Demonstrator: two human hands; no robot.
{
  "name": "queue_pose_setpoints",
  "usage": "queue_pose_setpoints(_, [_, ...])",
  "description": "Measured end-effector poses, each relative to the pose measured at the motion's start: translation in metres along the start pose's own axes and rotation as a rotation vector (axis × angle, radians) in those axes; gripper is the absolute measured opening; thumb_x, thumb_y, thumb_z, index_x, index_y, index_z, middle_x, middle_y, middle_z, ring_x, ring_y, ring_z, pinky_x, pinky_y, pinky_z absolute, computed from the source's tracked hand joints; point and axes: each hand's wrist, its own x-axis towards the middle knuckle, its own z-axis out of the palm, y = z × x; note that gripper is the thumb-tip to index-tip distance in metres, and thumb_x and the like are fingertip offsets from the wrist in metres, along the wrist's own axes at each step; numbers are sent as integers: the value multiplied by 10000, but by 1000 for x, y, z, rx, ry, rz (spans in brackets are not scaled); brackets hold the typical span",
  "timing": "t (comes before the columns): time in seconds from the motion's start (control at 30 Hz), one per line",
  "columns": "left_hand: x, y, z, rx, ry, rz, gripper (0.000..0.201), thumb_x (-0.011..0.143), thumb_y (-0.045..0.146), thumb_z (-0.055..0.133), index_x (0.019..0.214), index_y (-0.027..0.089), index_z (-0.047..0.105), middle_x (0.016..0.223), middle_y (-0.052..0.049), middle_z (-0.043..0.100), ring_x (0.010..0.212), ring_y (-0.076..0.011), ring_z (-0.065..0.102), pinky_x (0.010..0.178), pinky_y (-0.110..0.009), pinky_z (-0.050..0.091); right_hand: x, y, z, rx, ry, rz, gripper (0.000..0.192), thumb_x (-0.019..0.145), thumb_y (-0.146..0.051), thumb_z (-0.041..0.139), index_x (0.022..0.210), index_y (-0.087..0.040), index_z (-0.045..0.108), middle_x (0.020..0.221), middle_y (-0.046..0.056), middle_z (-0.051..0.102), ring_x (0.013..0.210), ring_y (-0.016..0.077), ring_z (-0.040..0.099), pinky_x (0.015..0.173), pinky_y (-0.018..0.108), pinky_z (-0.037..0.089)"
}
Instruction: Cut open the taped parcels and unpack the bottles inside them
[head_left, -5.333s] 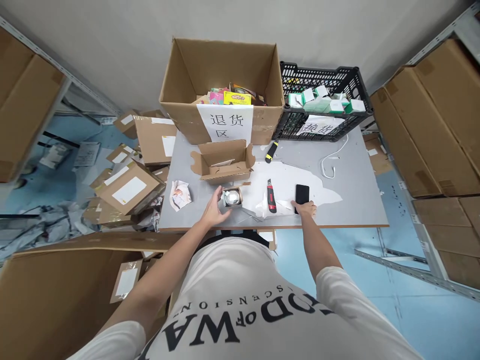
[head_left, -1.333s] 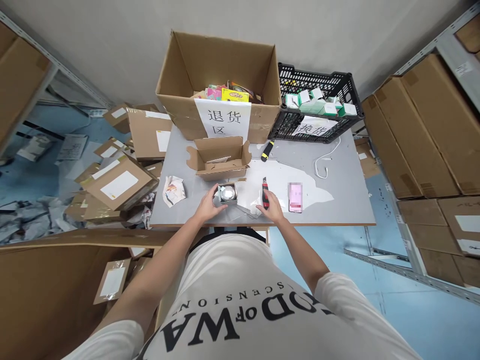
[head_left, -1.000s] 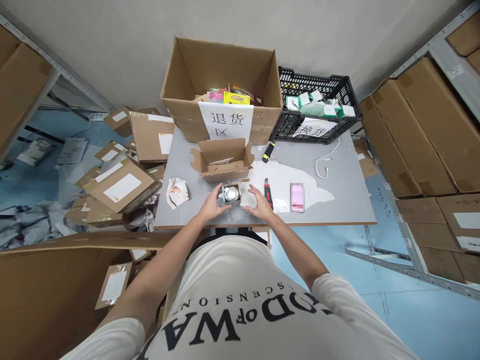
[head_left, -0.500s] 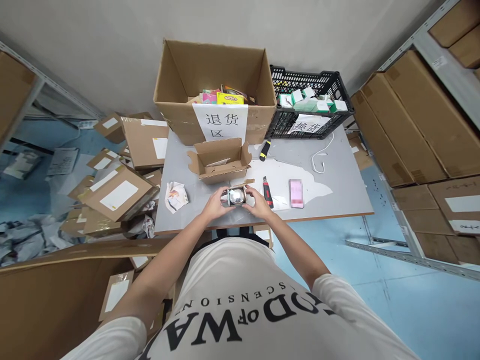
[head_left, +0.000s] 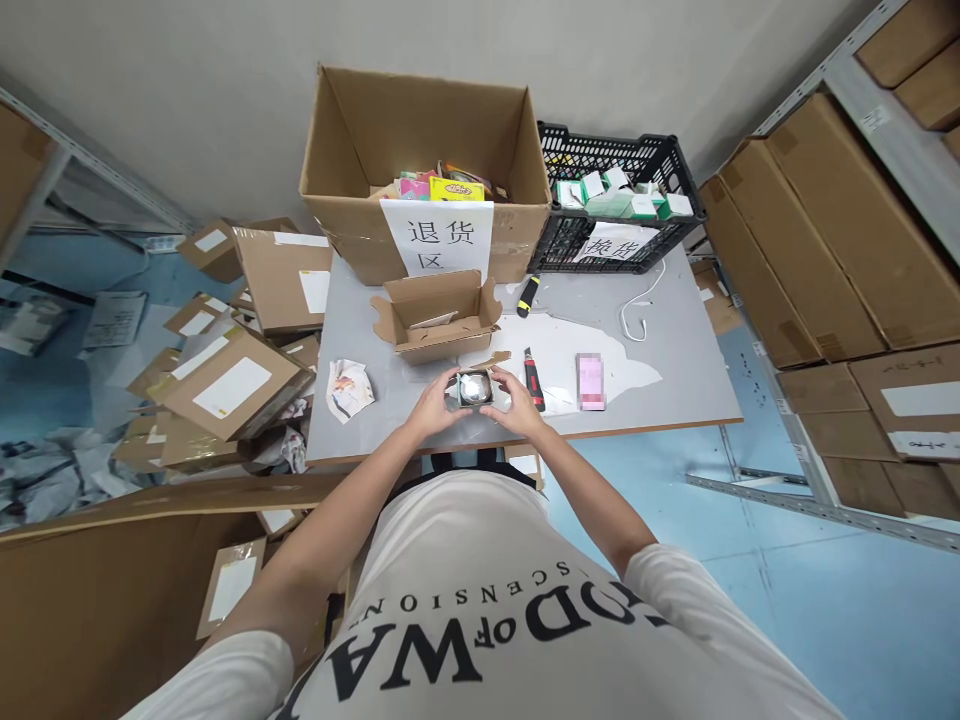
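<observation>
Between my hands, near the table's front edge, is a small open box (head_left: 452,396) with a shiny, rounded silver item (head_left: 475,387) inside it. My left hand (head_left: 433,405) grips the box's left side. On its right side my right hand (head_left: 516,405) holds it with thumb and fingers. What the silver item is cannot be made out. Just behind the hands stands an open brown carton (head_left: 442,345) with a slip of paper in it. A red and black utility knife (head_left: 533,380) lies right of my right hand.
On the grey table (head_left: 675,370) are a yellow-black cutter (head_left: 528,297), a phone (head_left: 590,381), a white cable (head_left: 634,318) and crumpled paper (head_left: 349,390). Behind stand a big labelled carton (head_left: 345,225) and a black crate (head_left: 551,245). Parcels (head_left: 232,385) pile up left; boxed shelves (head_left: 832,230) stand right.
The whole view has shifted slightly. Both hands stay on the small box, and its upper flap looks a little more raised.
</observation>
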Motion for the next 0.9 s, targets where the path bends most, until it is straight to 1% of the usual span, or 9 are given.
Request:
queue_pose_setpoints(0.13, [-4,0,0,37,3,6,945,628,468,775,1411,215,310,1396,-156,453,1211,-335,516,937,-494,485,-3,3,1,20,7,15,678,711,-473,726,1285,-237,453,1417,148,425,1165,266,554,957,442,471])
queue_pose_setpoints(0.27, [-10,-1,-1,39,27,-21,959,655,480,752,1441,208,275,1425,-159,422,1239,-337,493,989,-497,446,-8,7,2,63,15,53,688,723,-494,710,1306,-254,436,1430,146,404,1114,270,594,958,462,469])
queue_pose_setpoints(0.37, [-11,0,-2,39,36,-17,943,679,474,735,1450,203,265,1423,-161,424,1251,-329,481,1000,-492,440,-10,8,3,66,14,67,692,720,-487,714,1309,-257,433,1427,146,407,1105,272,601,961,470,466])
queue_pose_setpoints(0.5, [-10,2,-5,47,53,14,894,704,466,715,1445,228,275,1427,-139,418,1284,-305,448,999,-467,451,-10,7,2,25,13,60,705,703,-473,734,1305,-251,442,1420,141,423,1147,277,572,971,468,460])
queue_pose_setpoints(0.6, [-10,4,-5,47,55,22,866,711,464,709,1435,234,294,1417,-129,428,1272,-298,462,993,-459,460,-9,7,2,26,16,51,706,703,-466,736,1306,-245,442,1423,139,423,1166,274,557,977,462,457])
queue_pose_setpoints(0.9, [-13,7,-5,57,57,40,798,724,464,699,1399,217,354,1373,-124,471,1230,-295,494,941,-438,501,-10,9,9,81,16,73,719,708,-484,728,1319,-242,437,1418,137,424,1132,262,579,976,441,468])
